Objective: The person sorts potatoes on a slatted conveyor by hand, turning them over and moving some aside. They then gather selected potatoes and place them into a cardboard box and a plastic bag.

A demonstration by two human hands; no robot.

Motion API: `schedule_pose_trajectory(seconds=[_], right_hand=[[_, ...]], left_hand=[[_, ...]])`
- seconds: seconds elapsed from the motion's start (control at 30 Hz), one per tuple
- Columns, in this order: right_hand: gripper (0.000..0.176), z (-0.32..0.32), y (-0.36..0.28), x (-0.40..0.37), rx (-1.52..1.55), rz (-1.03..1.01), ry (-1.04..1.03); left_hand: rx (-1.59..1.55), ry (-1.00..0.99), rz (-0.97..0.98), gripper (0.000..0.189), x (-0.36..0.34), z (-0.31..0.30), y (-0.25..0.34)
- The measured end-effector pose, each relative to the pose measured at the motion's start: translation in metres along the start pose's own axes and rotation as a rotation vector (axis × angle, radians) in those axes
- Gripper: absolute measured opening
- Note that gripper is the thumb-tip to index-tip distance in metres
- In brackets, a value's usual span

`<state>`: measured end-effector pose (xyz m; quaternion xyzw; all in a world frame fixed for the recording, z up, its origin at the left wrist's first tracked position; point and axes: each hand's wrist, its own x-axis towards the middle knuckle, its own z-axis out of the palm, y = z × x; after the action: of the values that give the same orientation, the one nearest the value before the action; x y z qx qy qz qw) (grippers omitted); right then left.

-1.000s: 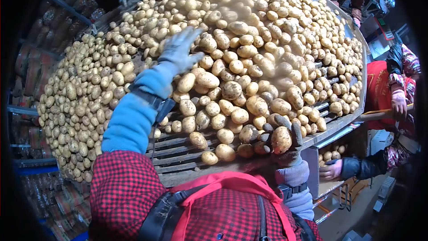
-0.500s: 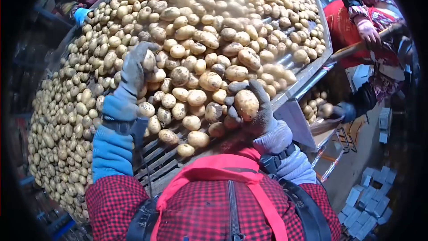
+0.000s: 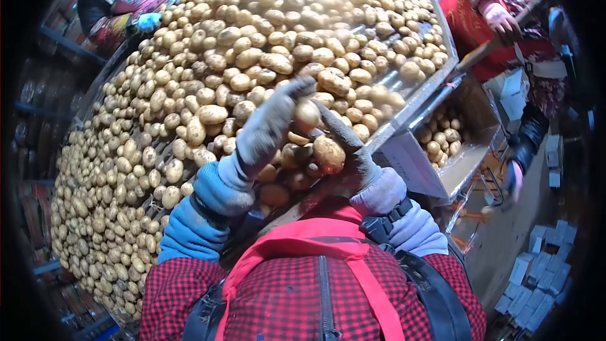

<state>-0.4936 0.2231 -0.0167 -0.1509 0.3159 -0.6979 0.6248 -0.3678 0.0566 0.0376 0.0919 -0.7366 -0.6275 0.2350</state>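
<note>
My left hand (image 3: 264,134), in a dirty grey glove, curls its fingers around a pale round potato (image 3: 307,115) above the front of the heap. Close beside it, my right hand (image 3: 361,163) in a matching glove grips a larger potato (image 3: 329,155) with brown soil marks. The fingertips of both hands nearly meet around the two potatoes. Below and between the hands, several more potatoes (image 3: 274,195) lie in shadow, partly hidden by my gloves. A wide heap of potatoes (image 3: 189,101) spreads on the table to the left and ahead.
The table's metal edge (image 3: 413,110) runs along the right. Past it stands an open cardboard box (image 3: 410,161) with potatoes inside. A person in a red apron (image 3: 464,31) holds a wooden handle (image 3: 480,55). Another person's blue glove (image 3: 149,22) rests at the far left edge.
My left hand has swung right with a potato, from the heap to beside my right hand. The right hand keeps its potato, slightly lower. The other person's dark sleeve has moved away from the box.
</note>
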Motion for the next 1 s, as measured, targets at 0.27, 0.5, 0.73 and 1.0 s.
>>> schedule_pose_trajectory(seconds=[0.27, 0.5, 0.73, 1.0], right_hand=[[0.068, -0.052, -0.024, -0.029, 0.336, -0.096, 0.123], [0.06, -0.159, -0.069, -0.109, 0.375, -0.474, 0.299], [0.059, -0.212, -0.076, -0.163, 0.439, -0.589, 0.248], [0.054, -0.21, -0.085, -0.173, 0.289, -0.671, 0.377]], left_hand=[[0.141, 0.156, -0.077, 0.052, -0.01, 0.003, -0.017], [1.316, 0.055, -0.052, 0.063, -0.058, -0.095, -0.08], [1.299, 0.123, -0.007, 0.057, -0.056, -0.087, -0.087], [1.313, 0.134, -0.021, 0.059, -0.059, -0.088, -0.088]])
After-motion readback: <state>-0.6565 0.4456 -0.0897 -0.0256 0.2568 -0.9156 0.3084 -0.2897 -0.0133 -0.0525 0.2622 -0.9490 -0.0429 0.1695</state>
